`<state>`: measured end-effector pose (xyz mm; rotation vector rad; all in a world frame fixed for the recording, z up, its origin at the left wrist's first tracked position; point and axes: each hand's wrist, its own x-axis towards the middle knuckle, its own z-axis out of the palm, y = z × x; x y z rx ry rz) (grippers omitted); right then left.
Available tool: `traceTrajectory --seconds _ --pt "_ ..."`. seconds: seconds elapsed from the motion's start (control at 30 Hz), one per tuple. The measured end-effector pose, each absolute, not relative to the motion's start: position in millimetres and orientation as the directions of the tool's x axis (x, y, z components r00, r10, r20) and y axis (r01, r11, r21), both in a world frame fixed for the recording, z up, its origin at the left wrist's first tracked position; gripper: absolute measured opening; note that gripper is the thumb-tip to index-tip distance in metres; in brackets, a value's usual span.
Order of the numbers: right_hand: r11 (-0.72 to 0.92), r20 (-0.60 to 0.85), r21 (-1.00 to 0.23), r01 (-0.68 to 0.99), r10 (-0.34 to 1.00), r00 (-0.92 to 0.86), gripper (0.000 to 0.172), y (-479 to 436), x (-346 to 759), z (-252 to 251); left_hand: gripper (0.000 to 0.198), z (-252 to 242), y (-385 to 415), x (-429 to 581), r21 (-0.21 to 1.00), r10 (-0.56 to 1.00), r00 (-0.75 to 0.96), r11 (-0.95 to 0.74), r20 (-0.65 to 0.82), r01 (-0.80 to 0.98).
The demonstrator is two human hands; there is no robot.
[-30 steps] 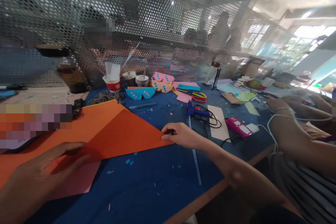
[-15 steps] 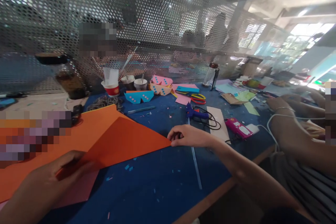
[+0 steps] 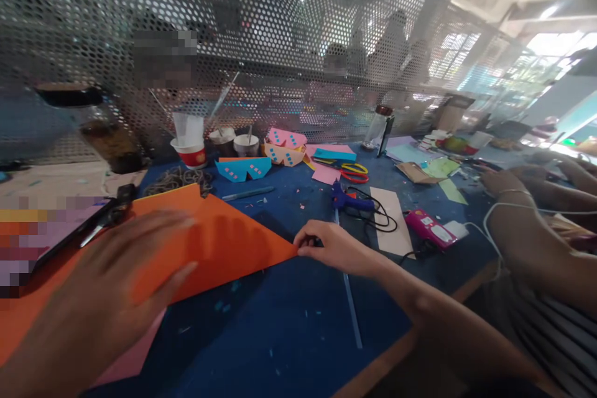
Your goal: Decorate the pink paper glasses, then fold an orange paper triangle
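Observation:
An orange sheet of paper (image 3: 228, 242) lies across the left of the blue table, folded over so that a long point reaches to the right. My right hand (image 3: 326, 242) pinches the tip of that point between thumb and fingers. Over the folded part is my left hand (image 3: 125, 273), fingers stretched out and thumb apart, slightly blurred; whether it touches the paper I cannot tell. Pink paper (image 3: 135, 354) shows from under the orange sheet. Beyond my right hand rests a blue glue gun (image 3: 349, 200), with a clear glue stick (image 3: 352, 311) reaching toward the table's front.
Paper shapes with dots, one of them blue (image 3: 242, 169), stand at the back near a red-and-white cup (image 3: 190, 154). Scissors (image 3: 354, 172), a pink device (image 3: 430, 229) with cables and a glass bottle (image 3: 375, 127) lie or stand rightward. A co-worker's arm (image 3: 527, 236) is at the right.
My left hand has lifted off the paper's lower edge and moved up and right over the fold, fingers spreading. My right hand still pinches the tip. The view has shifted slightly.

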<state>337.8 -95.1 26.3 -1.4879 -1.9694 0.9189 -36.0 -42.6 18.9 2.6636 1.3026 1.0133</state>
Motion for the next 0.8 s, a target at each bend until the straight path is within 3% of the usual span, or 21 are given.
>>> traceTrajectory --seconds 0.07,0.13,0.23,0.3,0.4,0.7,0.8 --pt "0.191 0.016 -0.773 0.606 0.960 -0.281 0.014 -96.0 335.8 25.4 0.046 31.0 -42.7 0.0 0.185 0.544 0.652 -0.823 0.528 0.537" --pt "0.212 0.046 -0.773 0.598 0.959 -0.280 0.017 -96.6 334.0 24.5 0.043 31.7 -36.5 33.5 0.192 0.457 0.747 -0.888 0.483 0.418" --pt "0.230 0.081 -0.783 0.578 0.959 -0.271 0.018 -97.5 332.1 23.2 0.041 19.5 -22.2 70.2 0.259 0.455 0.810 -0.888 0.370 0.380" --pt "0.231 0.091 -0.795 0.560 0.960 -0.266 0.017 -97.8 331.3 22.4 0.028 10.4 -14.9 83.3 0.295 0.434 0.843 -0.890 0.317 0.347" --pt "0.223 0.083 -0.799 0.558 0.961 -0.265 0.017 -97.5 330.6 21.3 0.017 2.3 -11.5 89.7 0.317 0.417 0.853 -0.893 0.313 0.320" --pt "0.129 0.004 -0.837 0.531 0.973 -0.231 0.012 -95.7 334.9 26.3 0.014 3.2 -14.2 87.0 0.432 0.534 0.788 -0.815 0.305 0.386" --pt "0.169 0.027 -0.847 0.505 0.961 -0.276 0.019 -97.4 336.1 26.6 0.020 7.5 -12.6 87.0 0.474 0.595 0.757 -0.766 0.270 0.433"
